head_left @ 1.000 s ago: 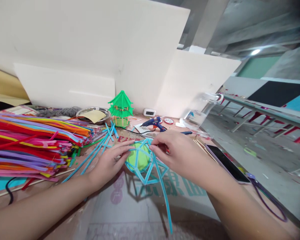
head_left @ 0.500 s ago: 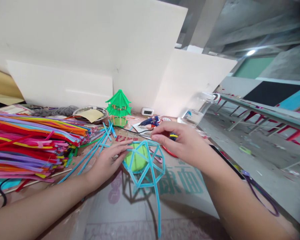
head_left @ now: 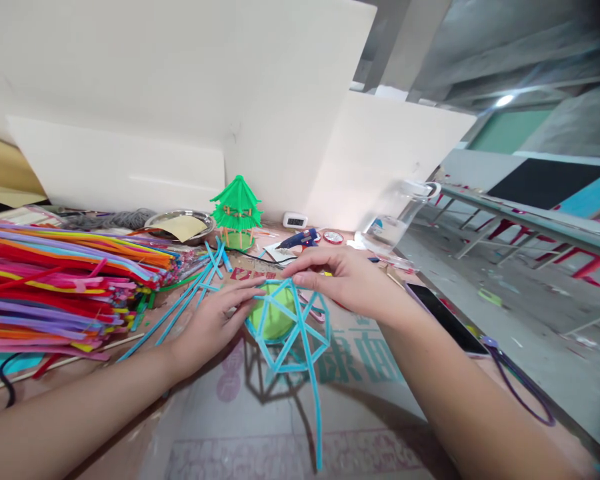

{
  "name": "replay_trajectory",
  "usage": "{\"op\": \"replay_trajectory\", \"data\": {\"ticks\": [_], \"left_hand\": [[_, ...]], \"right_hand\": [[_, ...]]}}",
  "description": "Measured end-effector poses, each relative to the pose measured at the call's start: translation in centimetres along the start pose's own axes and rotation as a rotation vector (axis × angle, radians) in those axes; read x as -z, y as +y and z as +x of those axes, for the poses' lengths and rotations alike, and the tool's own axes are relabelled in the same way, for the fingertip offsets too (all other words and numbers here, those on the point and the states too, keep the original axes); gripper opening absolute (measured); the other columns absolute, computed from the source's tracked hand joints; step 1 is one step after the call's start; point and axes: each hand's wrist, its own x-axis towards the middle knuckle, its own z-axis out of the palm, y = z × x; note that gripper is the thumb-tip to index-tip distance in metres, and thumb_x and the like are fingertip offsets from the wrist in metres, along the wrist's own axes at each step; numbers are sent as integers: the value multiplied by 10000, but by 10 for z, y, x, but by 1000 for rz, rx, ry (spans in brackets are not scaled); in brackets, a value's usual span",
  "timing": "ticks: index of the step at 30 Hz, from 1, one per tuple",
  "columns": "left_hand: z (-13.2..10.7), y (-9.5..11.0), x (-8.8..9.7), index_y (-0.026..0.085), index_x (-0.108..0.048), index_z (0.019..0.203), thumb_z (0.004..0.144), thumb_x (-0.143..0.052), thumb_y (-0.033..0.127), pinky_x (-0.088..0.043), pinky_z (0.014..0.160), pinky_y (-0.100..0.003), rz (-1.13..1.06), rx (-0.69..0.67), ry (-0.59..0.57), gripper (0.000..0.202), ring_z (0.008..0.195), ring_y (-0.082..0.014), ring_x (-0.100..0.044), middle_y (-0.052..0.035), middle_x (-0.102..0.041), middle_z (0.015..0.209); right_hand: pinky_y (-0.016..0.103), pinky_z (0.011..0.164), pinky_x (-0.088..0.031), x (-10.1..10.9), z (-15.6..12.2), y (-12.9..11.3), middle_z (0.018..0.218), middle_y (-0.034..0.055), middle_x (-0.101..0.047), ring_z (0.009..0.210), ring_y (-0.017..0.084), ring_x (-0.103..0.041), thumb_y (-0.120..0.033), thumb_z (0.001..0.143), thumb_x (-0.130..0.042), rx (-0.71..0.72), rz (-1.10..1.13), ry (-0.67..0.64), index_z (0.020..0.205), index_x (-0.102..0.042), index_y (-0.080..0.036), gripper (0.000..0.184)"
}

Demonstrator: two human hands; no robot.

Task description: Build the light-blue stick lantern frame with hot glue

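Note:
A light-blue pipe-cleaner frame (head_left: 280,368), built of triangles, is in front of me, with one long strand trailing from it toward me. A round green piece (head_left: 275,319) shows through its left side. My left hand (head_left: 220,313) grips the frame's left edge between thumb and fingers. At the top point of the frame, my right hand (head_left: 345,280) has its thumb and fingertips closed on the blue strands. Behind stands a small green pavilion model (head_left: 237,207). Loose blue pipe cleaners (head_left: 180,307) lie beyond my left hand.
Bundles of coloured pipe cleaners (head_left: 55,287) fill the left side. A metal dish (head_left: 180,227), a glue gun (head_left: 300,240), a small digital clock (head_left: 295,220) and a clear jug (head_left: 395,217) stand at the back. A phone (head_left: 445,319) lies by the right table edge.
My right hand has moved left and closed in on the top of the blue frame, where it was apart before. My left hand and the frame have stayed almost still.

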Motion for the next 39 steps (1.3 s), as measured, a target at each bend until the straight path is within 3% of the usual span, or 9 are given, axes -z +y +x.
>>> {"op": "replay_trajectory", "data": {"ticks": [13,18,21,24,29,31,34,39], "left_hand": [[-1,0,0,243,-697,1137,947,-504,254,-450,1073,-435,21,-4,-4,271,1212,-225,-598,-66,-659,1290],[0,-1,0,236,-687,1166,948,-505,281,-456,1070,-421,-33,81,-15,287,1207,-233,-601,-62,-665,1280],[1,-3,-1,224,-698,1139,940,-517,283,-451,1074,-432,-70,116,-7,275,1201,-240,-604,-66,-670,1273],[1,-4,-2,229,-708,1118,936,-519,280,-449,1072,-452,-89,130,4,267,1185,-247,-612,-63,-682,1251],[1,-6,-2,240,-678,1186,937,-519,277,-457,1059,-475,-96,157,17,298,1200,-253,-597,-70,-664,1275],[1,-7,-2,230,-693,1151,937,-521,282,-452,1063,-472,-85,158,46,280,1217,-254,-584,-81,-655,1285],[1,-7,-2,219,-711,1103,940,-523,289,-440,1076,-456,-67,159,70,259,1237,-248,-565,-91,-647,1288],[0,-7,-2,231,-699,1130,944,-527,285,-444,1070,-425,-54,136,61,260,1244,-235,-557,-85,-619,1326]], "right_hand": [[265,700,-461,-6,3,2,782,0,-691,748,129,-610,-252,862,-605,11,25,2,823,-705,-179,130],[280,743,-470,-5,6,15,978,49,-710,841,148,-624,-327,902,-564,68,123,160,1032,-686,-168,239],[267,672,-436,1,4,14,830,31,-693,733,137,-587,-342,877,-604,42,25,238,877,-690,-153,207],[268,659,-416,8,-1,4,750,23,-665,706,138,-568,-345,894,-582,46,-117,202,769,-678,-157,245],[305,779,-459,8,-13,0,853,40,-685,816,163,-608,-313,896,-587,42,-200,171,795,-675,-177,191],[362,912,-453,1,-20,9,1027,75,-688,987,196,-620,-298,880,-609,33,-163,222,774,-681,-181,174],[439,1074,-366,-11,-29,22,1324,99,-591,1281,238,-505,-309,887,-607,15,-57,218,825,-725,-202,171],[471,1123,-314,-23,-40,21,1340,89,-587,1338,258,-459,-376,883,-619,-52,-13,104,857,-750,-229,199]]}}
